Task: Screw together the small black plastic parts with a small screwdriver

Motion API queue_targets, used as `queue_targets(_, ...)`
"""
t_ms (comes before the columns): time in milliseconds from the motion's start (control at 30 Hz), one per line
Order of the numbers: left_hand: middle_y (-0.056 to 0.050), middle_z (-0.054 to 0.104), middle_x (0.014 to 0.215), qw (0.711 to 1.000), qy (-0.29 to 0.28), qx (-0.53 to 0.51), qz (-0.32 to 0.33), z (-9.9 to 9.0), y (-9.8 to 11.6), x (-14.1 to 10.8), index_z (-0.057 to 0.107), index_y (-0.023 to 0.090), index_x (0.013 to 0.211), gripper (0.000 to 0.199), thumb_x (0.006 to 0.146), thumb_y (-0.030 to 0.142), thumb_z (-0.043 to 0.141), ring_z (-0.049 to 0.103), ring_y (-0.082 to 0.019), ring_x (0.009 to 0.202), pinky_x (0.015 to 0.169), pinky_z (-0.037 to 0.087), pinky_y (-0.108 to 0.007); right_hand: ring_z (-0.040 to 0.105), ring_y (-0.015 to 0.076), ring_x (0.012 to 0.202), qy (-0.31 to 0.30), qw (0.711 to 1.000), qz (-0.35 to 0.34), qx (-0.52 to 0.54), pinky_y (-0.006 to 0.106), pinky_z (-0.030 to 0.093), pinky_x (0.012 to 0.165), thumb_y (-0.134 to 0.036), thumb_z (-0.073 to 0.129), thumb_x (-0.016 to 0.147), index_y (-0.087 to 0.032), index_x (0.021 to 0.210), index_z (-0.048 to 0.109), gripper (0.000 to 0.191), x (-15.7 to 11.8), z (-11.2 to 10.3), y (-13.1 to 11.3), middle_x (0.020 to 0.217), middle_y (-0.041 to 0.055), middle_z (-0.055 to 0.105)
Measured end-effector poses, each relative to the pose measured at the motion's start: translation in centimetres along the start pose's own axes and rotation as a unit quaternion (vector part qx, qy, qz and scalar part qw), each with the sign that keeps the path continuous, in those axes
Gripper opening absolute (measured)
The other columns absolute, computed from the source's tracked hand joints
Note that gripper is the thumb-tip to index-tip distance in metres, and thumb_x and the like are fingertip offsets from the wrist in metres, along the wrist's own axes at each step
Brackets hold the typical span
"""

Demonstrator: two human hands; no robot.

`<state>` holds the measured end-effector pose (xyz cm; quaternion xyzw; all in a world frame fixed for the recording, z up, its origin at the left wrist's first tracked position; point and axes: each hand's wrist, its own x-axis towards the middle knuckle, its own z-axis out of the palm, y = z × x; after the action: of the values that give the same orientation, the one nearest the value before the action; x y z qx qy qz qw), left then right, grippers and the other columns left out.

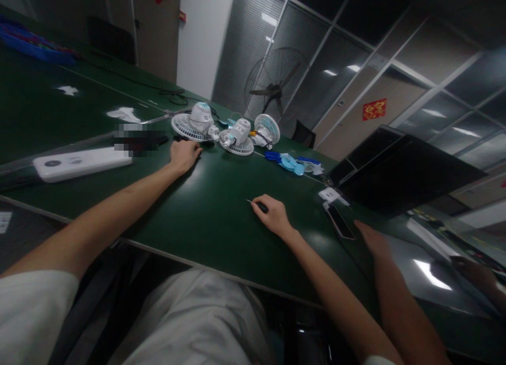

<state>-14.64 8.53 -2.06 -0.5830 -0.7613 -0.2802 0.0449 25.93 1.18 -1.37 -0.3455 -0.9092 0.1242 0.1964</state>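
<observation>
My right hand [272,215] is closed around the black handle of a screwdriver [261,207], whose thin metal shaft points left just above the green table [221,196]. My left hand [184,157] rests on the table further left with its fingers curled. Dark material shows beside its fingertips, but what they hold, if anything, is hidden. Just beyond it a white fan [192,125] lies face down. Next to that are a second face-down white fan [237,137] and a third one [266,130] tilted up on its side.
A long white casing [83,164] lies at left, beside a blurred-out patch. Blue and light-blue parts [290,164] sit right of the fans. A phone [340,222], a white plug-like block [329,195], another person's arm [389,270] and a large black screen [407,165] occupy the right.
</observation>
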Motion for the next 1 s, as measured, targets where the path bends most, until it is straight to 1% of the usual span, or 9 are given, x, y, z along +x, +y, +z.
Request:
queue_targets(133, -0.016, 0.078, 0.11, 1.0, 0.001, 0.0, -0.011, 0.0, 0.0, 0.0, 0.08, 0.02, 0.114, 0.041, 0.098, 0.048, 0.055, 0.067, -0.039, 0.112, 0.1, 0.044, -0.048, 0.069, 0.0199, 0.099, 0.001, 1.0, 0.001, -0.004, 0.039, 0.061, 0.086, -0.037, 0.063, 0.105, -0.018, 0.123, 0.066, 0.026, 0.0, 0.1, 0.0, 0.121, 0.0085, 0.068)
queue_targets(400, -0.013, 0.079, 0.111, 0.999, -0.003, -0.007, -0.039, 0.0, -0.1, 0.2, 0.081, 0.022, 0.112, 0.038, 0.096, 0.045, 0.057, 0.068, -0.035, 0.111, 0.097, 0.049, -0.042, 0.069, 0.0196, 0.099, 0.001, 1.0, 0.002, -0.004, 0.038, 0.061, 0.085, -0.037, 0.063, 0.105, -0.018, 0.123, 0.066, 0.026, 0.0, 0.0, -0.1, 0.121, 0.0085, 0.068)
queue_targets(567, -0.013, 0.078, 0.116, 0.999, -0.007, -0.017, -0.033, 0.2, -0.2, 0.2, 0.08, 0.023, 0.118, 0.037, 0.096, 0.041, 0.056, 0.067, -0.035, 0.113, 0.101, 0.048, -0.043, 0.069, 0.0199, 0.099, 0.002, 1.0, 0.0, -0.004, 0.039, 0.061, 0.086, -0.037, 0.063, 0.105, -0.018, 0.123, 0.066, 0.026, 0.0, 0.1, 0.1, 0.121, 0.0085, 0.068)
queue_targets(733, -0.013, 0.077, 0.122, 0.999, -0.01, -0.039, -0.008, 0.3, -0.2, 0.2, 0.078, 0.024, 0.125, 0.039, 0.093, 0.036, 0.059, 0.062, -0.038, 0.122, 0.105, 0.046, -0.047, 0.069, 0.0197, 0.099, 0.0, 1.0, -0.001, -0.008, 0.039, 0.061, 0.086, -0.037, 0.063, 0.105, -0.018, 0.123, 0.066, 0.026, 0.0, 0.1, 0.1, 0.121, 0.0085, 0.068)
queue_targets(800, -0.011, 0.077, 0.122, 0.998, -0.019, -0.055, -0.001, 0.4, -0.3, 0.4, 0.079, 0.026, 0.123, 0.038, 0.092, 0.036, 0.059, 0.063, -0.036, 0.12, 0.101, 0.049, -0.044, 0.069, 0.0196, 0.099, -0.001, 1.0, -0.001, -0.012, 0.039, 0.061, 0.086, -0.037, 0.062, 0.105, -0.018, 0.123, 0.066, 0.026, 0.0, 0.1, 0.1, 0.121, 0.0085, 0.068)
queue_targets(867, -0.009, 0.079, 0.117, 0.997, -0.033, -0.075, 0.0, 0.5, -0.4, 0.7, 0.081, 0.027, 0.118, 0.035, 0.092, 0.038, 0.06, 0.067, -0.034, 0.115, 0.096, 0.051, -0.04, 0.069, 0.0196, 0.099, -0.002, 1.0, -0.002, -0.014, 0.039, 0.061, 0.086, -0.037, 0.063, 0.105, -0.018, 0.123, 0.066, 0.026, -0.1, 0.1, 0.1, 0.121, 0.0085, 0.068)
queue_targets(1000, -0.008, 0.081, 0.108, 0.991, -0.067, -0.115, -0.012, 0.9, -0.9, 1.5, 0.083, 0.026, 0.108, 0.031, 0.087, 0.042, 0.067, 0.072, -0.029, 0.101, 0.084, 0.053, -0.033, 0.069, 0.0199, 0.099, -0.002, 1.0, -0.002, -0.016, 0.039, 0.061, 0.086, -0.037, 0.063, 0.105, -0.018, 0.123, 0.066, 0.026, 0.0, 0.1, 0.1, 0.121, 0.0086, 0.068)
